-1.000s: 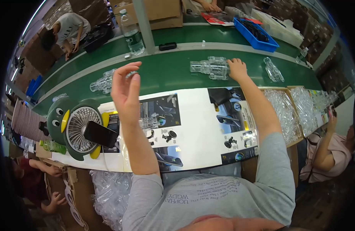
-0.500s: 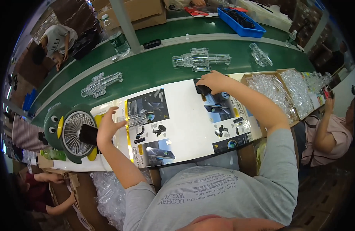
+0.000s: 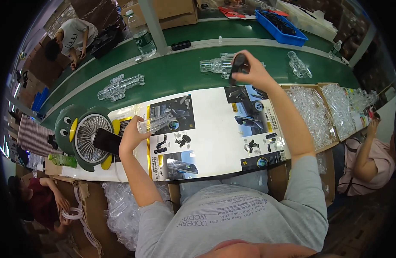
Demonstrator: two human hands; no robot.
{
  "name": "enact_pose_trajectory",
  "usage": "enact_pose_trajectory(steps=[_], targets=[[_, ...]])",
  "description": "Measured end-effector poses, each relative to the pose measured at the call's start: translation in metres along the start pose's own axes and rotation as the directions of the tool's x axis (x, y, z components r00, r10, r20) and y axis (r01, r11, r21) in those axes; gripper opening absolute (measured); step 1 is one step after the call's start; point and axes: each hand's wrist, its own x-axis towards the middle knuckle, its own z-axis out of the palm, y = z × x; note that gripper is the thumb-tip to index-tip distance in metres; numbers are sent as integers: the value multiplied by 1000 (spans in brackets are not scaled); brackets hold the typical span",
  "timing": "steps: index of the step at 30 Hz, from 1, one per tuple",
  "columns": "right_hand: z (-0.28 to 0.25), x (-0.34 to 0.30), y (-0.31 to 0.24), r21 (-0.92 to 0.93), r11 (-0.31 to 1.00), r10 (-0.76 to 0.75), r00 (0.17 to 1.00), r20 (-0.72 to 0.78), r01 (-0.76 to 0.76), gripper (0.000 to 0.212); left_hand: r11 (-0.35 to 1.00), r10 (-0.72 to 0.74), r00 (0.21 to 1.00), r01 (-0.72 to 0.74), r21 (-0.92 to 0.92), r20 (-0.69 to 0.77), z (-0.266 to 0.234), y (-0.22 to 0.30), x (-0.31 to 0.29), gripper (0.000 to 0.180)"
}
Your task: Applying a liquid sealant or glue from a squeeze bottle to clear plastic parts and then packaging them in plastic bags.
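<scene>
My right hand [image 3: 257, 74] is raised above the belt's near edge, fingers and thumb closed round a dark oblong part [image 3: 238, 69]. Behind it lies a clear moulded plastic tray [image 3: 213, 66], partly covered by the hand. My left hand [image 3: 132, 134] grips the near end of another clear plastic tray [image 3: 160, 122] between thumb and fingers, over the left printed panel. Under both hands spreads a white board [image 3: 213, 129] with printed panels along its two sides. More clear trays lie on the belt, one at left [image 3: 120, 87] and one at right [image 3: 299, 64].
A green penguin-shaped fan [image 3: 84, 137] with a phone [image 3: 107, 141] before it stands at left. Boxes of clear trays [image 3: 309, 112] sit at right. Beyond the green belt [image 3: 181, 64] are a water bottle [image 3: 142, 38] and a blue bin [image 3: 281, 28]. Other people work around.
My right hand has lifted off the board's far edge, bringing up the dark part. My left hand has closed on the clear tray, which is now raised and tilted.
</scene>
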Motion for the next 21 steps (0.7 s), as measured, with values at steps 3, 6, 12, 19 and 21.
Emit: enact_pose_trajectory(steps=[3, 6, 12, 19, 21], targets=[[1, 6, -1, 717, 684, 19, 980, -196, 130, 38, 978, 92, 991, -108, -179, -99, 6, 13, 10, 54], [-5, 12, 1, 941, 274, 185, 949, -254, 199, 32, 879, 160, 955, -252, -406, -248, 6, 43, 20, 58], [3, 17, -10, 953, 45, 403, 867, -293, 301, 53, 693, 281, 755, -587, -418, -593, -10, 96, 40, 54], [-3, -9, -21, 917, -122, 280, 900, -335, 379, 51, 144, 306, 829, -526, -838, -468, 5, 160, 56, 78], [-6, -14, -30, 910, -131, 294, 892, -342, 393, 48, 171, 320, 864, -456, -873, -389, 17, 165, 63, 72]])
